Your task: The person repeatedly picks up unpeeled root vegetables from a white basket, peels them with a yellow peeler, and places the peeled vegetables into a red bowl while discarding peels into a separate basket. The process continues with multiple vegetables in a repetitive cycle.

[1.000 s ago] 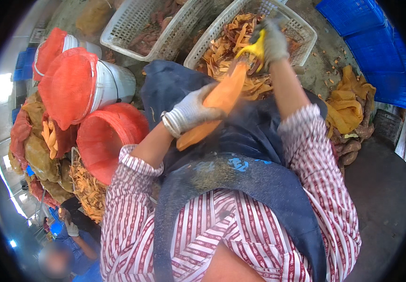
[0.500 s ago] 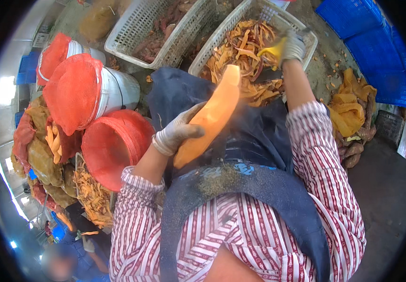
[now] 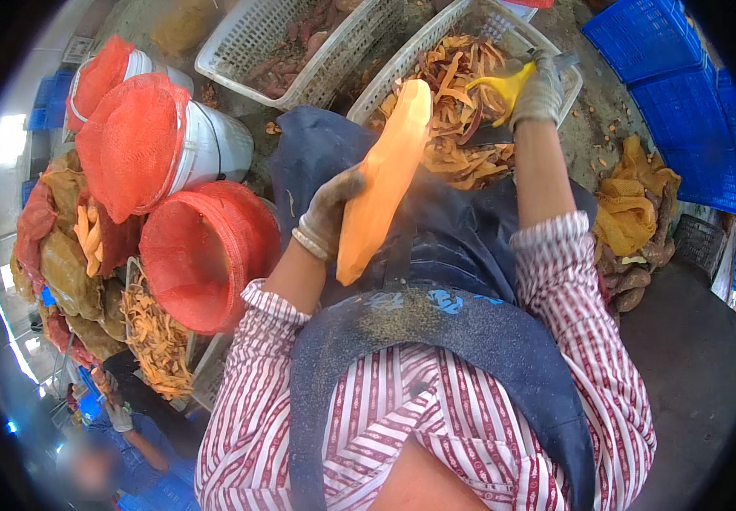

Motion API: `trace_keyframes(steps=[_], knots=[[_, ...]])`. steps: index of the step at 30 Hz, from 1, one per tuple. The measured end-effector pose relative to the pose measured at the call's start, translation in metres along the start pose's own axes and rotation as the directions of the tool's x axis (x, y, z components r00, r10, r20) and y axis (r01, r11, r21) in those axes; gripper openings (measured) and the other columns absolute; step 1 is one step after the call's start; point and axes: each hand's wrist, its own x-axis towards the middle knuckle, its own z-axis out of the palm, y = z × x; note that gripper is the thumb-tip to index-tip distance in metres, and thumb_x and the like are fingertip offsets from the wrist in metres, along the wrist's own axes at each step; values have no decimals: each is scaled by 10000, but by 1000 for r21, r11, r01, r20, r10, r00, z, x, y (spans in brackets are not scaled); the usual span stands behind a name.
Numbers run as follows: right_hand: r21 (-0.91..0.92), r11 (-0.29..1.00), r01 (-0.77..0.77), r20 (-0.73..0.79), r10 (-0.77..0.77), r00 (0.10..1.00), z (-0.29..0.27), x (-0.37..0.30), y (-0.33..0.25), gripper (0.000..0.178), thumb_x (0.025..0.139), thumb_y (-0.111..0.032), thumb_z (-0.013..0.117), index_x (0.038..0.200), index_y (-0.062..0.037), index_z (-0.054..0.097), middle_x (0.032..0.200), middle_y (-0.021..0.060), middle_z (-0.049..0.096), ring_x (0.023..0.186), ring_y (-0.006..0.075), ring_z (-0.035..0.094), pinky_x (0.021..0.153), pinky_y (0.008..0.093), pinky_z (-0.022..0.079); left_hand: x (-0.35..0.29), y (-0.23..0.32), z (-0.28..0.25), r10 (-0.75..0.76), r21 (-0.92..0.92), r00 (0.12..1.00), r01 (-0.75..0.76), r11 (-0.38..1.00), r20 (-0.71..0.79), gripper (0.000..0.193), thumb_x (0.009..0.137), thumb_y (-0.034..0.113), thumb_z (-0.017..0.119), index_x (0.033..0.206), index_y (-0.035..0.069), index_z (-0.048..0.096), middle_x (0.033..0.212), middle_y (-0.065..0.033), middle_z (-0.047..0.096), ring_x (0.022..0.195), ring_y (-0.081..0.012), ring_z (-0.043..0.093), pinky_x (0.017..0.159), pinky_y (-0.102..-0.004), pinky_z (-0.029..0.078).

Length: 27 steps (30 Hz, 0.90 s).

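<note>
A long, peeled orange sweet potato (image 3: 388, 187) stands slanted over my apron-covered lap. My left hand (image 3: 332, 209), in a grey-white work glove, grips it from the left side, closed around its middle. My right hand (image 3: 539, 92), gloved too, is closed around a yellow peeler (image 3: 504, 86) above the far crate, apart from the sweet potato. Below it, orange flesh strips and reddish skin peelings (image 3: 451, 94) fill much of the white crate (image 3: 550, 44). Part of the peeler is hidden by my fingers.
Another white crate (image 3: 300, 91) holds unpeeled sweet potatoes. White buckets (image 3: 215, 145) with red mesh and a red mesh-lined bucket (image 3: 193, 264) stand left. Blue crates (image 3: 683, 111) and yellow mesh sacking (image 3: 628, 209) lie right. A co-worker (image 3: 142, 447) is at lower left.
My left hand has turned the sweet potato more upright and shifted it slightly left and away from me. The right hand stays over the crate with the peeler. The co-worker's hand has moved left.
</note>
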Motion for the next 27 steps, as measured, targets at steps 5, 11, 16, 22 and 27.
trace_keyframes(steps=[5,11,16,22,27], knots=[[267,912,-312,450,168,877,-3,-79,9,218,833,-275,539,792,-72,470,640,44,510,479,150,482,422,297,421,26,5,36,20,268,1000,-19,963,-3,619,715,287,656,1182,-21,390,972,-140,552,815,-244,578,733,-356,484],[-423,899,113,-72,-158,985,-10,77,36,188,833,-196,490,831,-8,494,663,86,536,538,164,526,467,293,452,13,6,48,-79,427,996,53,902,43,747,625,337,720,1206,19,375,954,-114,556,743,-209,601,602,-292,517],[67,985,162,45,-165,985,-32,63,-5,220,861,-228,449,786,-24,474,641,64,514,524,149,504,459,293,433,20,0,41,15,249,999,-7,968,-31,685,669,391,663,1156,-18,408,896,-142,573,687,-234,604,576,-301,521],[146,965,-220,264,177,948,9,-63,13,161,816,-190,540,792,-51,462,615,64,508,458,170,480,425,303,437,43,2,46,39,468,998,-10,883,-52,674,692,427,642,1145,-19,418,886,-134,569,697,-226,594,597,-298,505],[-177,976,125,-41,-134,990,-12,50,20,139,829,-155,463,827,-17,480,667,92,525,530,165,513,516,287,480,23,-6,48,107,240,993,-91,967,-53,667,702,424,638,1146,-22,420,859,-135,573,697,-247,596,588,-293,511]])
